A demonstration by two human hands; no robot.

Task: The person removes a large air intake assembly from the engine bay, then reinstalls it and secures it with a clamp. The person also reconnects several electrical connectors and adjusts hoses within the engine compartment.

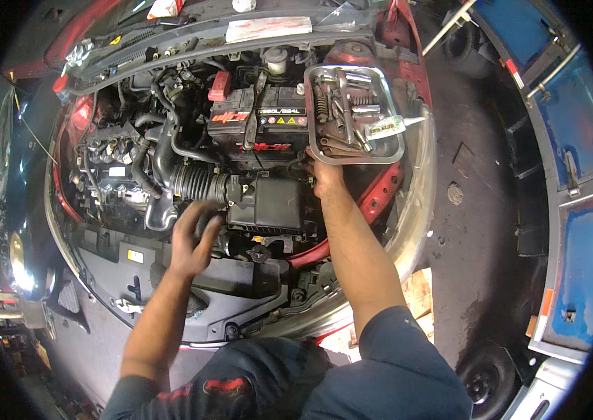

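Note:
My left hand [192, 241] is over the front of the engine bay, close to the ribbed air intake hose [198, 183]. Its thumb and fingers are apart and slightly blurred; whether they touch the dark duct under them is unclear. To the right, my right hand [326, 176] reaches down between the black air filter box [268, 204] and a metal tray [359, 160]. Most of its fingers are hidden there. The tray holds spanners [340, 148], sockets, coil springs and a white tube [385, 127] with a pointed nozzle.
Behind the filter box sits a car battery [289, 116], with a ratchet-like tool [256, 112] lying across it and a red terminal cover [220, 85] beside it. The engine [114, 171] is at left. Blue metal panels [559, 133] stand at far right.

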